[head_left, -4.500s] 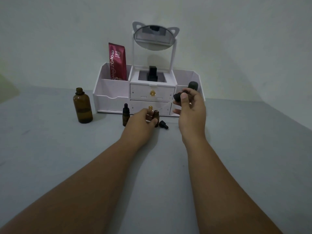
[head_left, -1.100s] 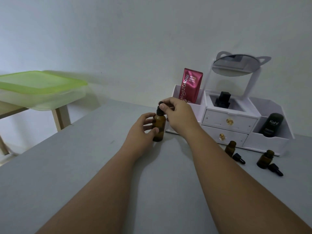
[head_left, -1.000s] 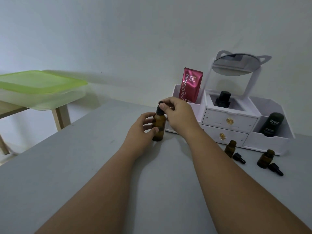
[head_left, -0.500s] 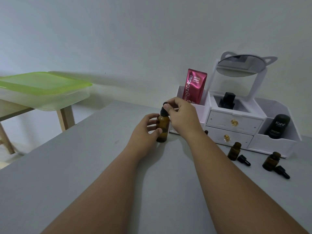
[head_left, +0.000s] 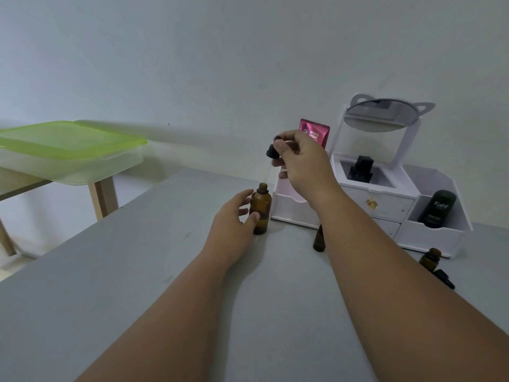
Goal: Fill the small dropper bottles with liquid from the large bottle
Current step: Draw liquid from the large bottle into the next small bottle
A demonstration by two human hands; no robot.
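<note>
The large amber bottle (head_left: 261, 209) stands uncapped on the grey table, and my left hand (head_left: 233, 216) wraps around its side. My right hand (head_left: 301, 161) hovers above it, pinching a black dropper cap (head_left: 272, 150) whose thin glass tube hangs down toward the bottle's mouth. One small amber dropper bottle (head_left: 319, 239) stands just left of my right forearm. Another small bottle (head_left: 429, 259) stands open at the right, its black cap (head_left: 444, 278) lying beside it.
A white organiser (head_left: 429, 238) with drawers and a cat-ear mirror (head_left: 381, 117) sits against the wall, holding a pink sachet (head_left: 316, 133) and a dark tube (head_left: 436, 209). At the left, a green-lidded plastic box (head_left: 68, 150) rests on a wooden table.
My right hand has lifted the dropper cap off the large bottle and raised it above the neck. My left hand stays on the bottle. The view has shifted slightly left.
</note>
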